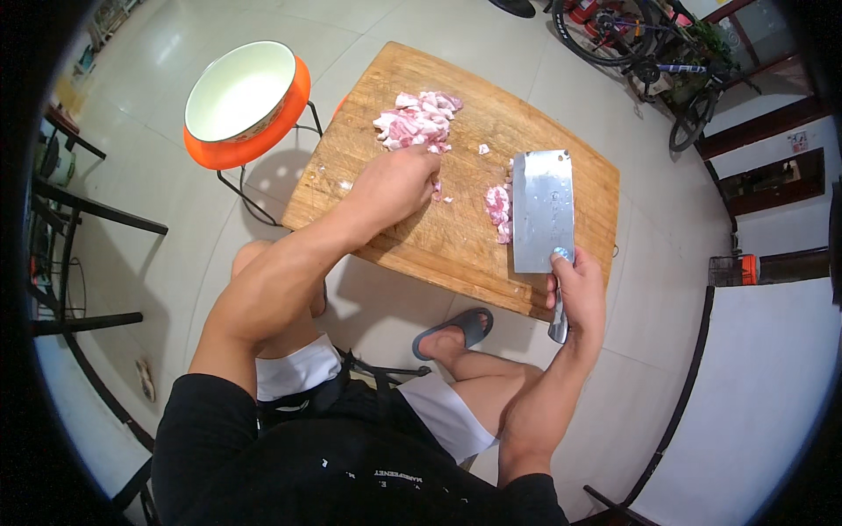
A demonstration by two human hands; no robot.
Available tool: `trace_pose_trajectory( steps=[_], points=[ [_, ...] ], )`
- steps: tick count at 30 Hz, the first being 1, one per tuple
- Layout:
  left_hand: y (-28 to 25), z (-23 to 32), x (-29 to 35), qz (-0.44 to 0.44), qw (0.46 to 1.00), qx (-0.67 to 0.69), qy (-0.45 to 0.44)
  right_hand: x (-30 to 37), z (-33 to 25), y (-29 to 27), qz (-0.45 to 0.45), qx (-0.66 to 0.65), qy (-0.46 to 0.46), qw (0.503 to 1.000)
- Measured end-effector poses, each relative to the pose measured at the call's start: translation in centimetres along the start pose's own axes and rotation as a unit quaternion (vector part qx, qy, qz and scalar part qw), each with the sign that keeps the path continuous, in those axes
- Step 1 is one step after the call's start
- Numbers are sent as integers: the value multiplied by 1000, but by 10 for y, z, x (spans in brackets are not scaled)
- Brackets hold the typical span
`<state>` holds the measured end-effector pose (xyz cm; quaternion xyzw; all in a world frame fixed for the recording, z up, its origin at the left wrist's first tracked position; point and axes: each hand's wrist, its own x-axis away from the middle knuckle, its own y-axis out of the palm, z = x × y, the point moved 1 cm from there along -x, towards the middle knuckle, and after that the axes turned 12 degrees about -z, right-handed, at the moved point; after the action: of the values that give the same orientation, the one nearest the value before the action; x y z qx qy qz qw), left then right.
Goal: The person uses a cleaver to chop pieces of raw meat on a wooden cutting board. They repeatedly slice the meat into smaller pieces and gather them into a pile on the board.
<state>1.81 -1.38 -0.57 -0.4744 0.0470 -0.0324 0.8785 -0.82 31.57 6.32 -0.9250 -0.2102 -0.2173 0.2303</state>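
A broad steel cleaver [544, 206] is in my right hand [579, 285], its handle wrapped by my fingers and my thumb on the lower blade. The blade lies nearly flat over the right side of the wooden chopping board [474, 254]. Chopped pink and white meat [498, 210] shows along the blade's left edge, partly covered by it. My left hand [392, 188] rests on the board with curled fingers, at the near edge of a pile of sliced fatty meat [417, 121]. What those fingers hold, if anything, is hidden. Small meat scraps lie beside them.
Left of the board, a white enamel basin [241, 92] sits on an orange stool [294, 118] with black metal legs. Black chair legs [96, 206] stand further left. A bicycle [649, 61] is at the far right. My sandalled foot [456, 333] is below the board's near edge.
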Motion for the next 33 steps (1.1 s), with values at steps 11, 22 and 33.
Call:
trace_pose_trajectory(
  steps=[11, 22, 33],
  points=[
    [-18, -17, -9, 56, 994, 70, -59, -17, -7, 93, -115, -101, -34, 988],
    [-26, -5, -12, 64, 996, 29, -53, -29, 9, 58, -8, -28, -9, 1000],
    [-7, -6, -34, 115, 985, -125, 42, -16, -5, 31, 21, -67, -11, 998]
  ],
)
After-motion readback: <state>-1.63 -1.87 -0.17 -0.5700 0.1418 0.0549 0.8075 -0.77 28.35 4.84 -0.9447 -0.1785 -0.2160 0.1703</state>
